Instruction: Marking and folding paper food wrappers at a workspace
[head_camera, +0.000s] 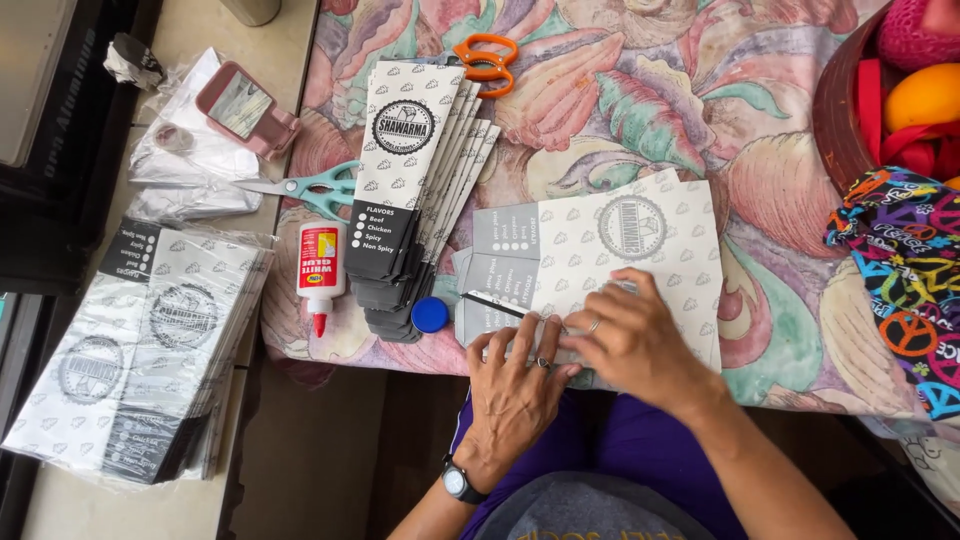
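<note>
- Left hand (515, 385) is lying flat, fingers spread, pressing down the near edge of a printed paper sheet (640, 255) at the table's front edge.
- Right hand (630, 340) is resting beside it, touching it, fingers together and bent, pressing the same fold; neither hand is pinching anything that shows.
- Sheet is lying on the floral cloth (620, 110), only partly folded, with a second flat piece seemingly underneath.
- Finished stack (420, 190) of folded bags is fanning out just left of the sheet, so a good batch looks done.
- Pile of flat sheets in plastic (140, 350) is sitting far left, judged still to be worked.
- Glue bottle (320, 265) is lying uncapped; blue cap (430, 314) near the sheet.
- Teal scissors (315, 187) and orange scissors (487, 60) are lying unused.
</note>
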